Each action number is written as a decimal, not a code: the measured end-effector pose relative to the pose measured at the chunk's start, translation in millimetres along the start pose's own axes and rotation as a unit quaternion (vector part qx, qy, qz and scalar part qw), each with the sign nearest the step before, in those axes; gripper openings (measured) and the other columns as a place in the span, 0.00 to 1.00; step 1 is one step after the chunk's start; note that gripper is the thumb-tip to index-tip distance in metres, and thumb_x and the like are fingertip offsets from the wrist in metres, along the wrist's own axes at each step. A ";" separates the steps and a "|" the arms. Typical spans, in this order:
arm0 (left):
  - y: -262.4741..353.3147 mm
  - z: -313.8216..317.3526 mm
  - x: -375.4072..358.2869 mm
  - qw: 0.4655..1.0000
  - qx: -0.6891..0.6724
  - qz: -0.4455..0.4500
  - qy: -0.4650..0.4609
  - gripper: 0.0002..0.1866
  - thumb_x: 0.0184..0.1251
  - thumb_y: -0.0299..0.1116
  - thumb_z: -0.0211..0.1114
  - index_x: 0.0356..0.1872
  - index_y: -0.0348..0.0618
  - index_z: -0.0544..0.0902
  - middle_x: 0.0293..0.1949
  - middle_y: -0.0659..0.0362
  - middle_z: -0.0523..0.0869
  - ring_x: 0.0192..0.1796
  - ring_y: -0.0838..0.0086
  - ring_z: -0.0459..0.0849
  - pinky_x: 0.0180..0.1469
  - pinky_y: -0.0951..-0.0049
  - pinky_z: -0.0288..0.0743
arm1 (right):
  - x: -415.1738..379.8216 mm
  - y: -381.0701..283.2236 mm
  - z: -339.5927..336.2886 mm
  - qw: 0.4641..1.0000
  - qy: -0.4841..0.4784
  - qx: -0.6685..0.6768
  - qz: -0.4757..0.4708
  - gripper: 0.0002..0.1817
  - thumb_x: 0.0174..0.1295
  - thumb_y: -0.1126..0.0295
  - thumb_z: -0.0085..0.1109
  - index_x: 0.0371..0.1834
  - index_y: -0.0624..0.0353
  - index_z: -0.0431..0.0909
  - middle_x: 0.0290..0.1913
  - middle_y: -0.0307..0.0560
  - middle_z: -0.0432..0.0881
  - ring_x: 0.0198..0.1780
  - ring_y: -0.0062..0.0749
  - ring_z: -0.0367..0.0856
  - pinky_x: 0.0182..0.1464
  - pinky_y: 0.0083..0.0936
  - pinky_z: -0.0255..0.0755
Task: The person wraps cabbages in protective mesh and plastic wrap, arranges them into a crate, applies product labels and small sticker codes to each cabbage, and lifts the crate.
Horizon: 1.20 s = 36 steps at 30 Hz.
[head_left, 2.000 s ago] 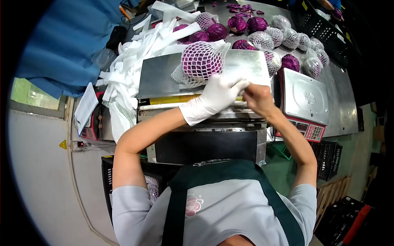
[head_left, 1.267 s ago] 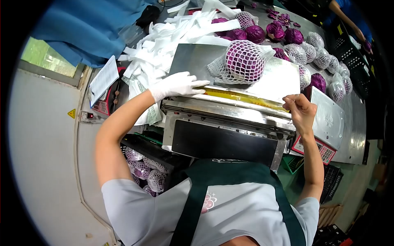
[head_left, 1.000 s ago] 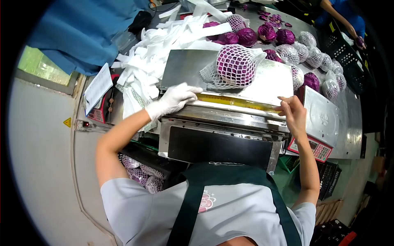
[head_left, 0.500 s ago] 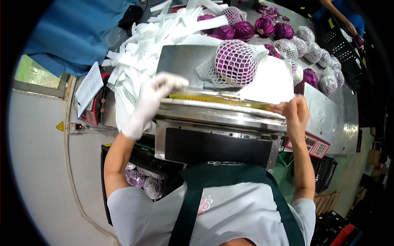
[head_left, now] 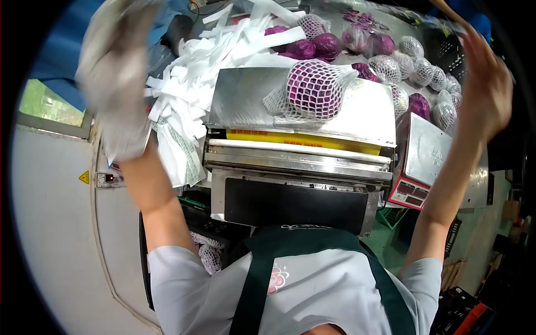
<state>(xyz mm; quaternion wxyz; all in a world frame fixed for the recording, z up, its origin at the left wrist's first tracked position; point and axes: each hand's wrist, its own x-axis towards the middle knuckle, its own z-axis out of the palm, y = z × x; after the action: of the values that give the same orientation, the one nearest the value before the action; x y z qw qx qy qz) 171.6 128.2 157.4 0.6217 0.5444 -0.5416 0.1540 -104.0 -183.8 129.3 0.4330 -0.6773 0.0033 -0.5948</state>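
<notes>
My left hand [head_left: 114, 78], in a white glove, is raised at the upper left, too smeared to show its fingers. My bare right hand [head_left: 487, 92] is up at the upper right, fingers drawn together; what they pinch is hard to make out. Between and below them, a purple cabbage in white foam netting [head_left: 315, 89] rests on the metal top plate [head_left: 245, 95] of a wrapping machine. A yellow roll with red print [head_left: 301, 140] lies in the slot along its front.
White foam nets [head_left: 192, 84] are heaped at the back left. Bare purple cabbages [head_left: 326, 46] and netted ones [head_left: 385, 68] stand behind and to the right. A scale [head_left: 427, 153] is at the right. A person's arm [head_left: 451, 14] shows at the top right.
Both my hands have left the front edge of the machine and moved up and outward. The yellow roll is uncovered, and the netted cabbage sits slightly further left in view.
</notes>
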 end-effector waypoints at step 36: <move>-49.0 105.6 -155.3 0.895 0.014 -0.305 -0.326 0.57 0.29 0.48 0.81 0.66 0.43 0.59 0.56 0.50 0.76 0.58 0.65 0.76 0.64 0.67 0.66 | -167.9 57.1 52.2 0.843 -0.316 -0.029 0.434 0.50 0.41 0.38 0.68 0.54 0.74 0.65 0.37 0.61 0.81 0.28 0.37 0.84 0.32 0.30 0.79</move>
<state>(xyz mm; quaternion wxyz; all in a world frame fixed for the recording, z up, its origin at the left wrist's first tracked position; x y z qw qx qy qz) 99.6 83.3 -17.2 0.4186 0.7114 -0.5193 -0.2215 -81.7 -101.9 -34.9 0.6043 -0.7703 0.1772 -0.1000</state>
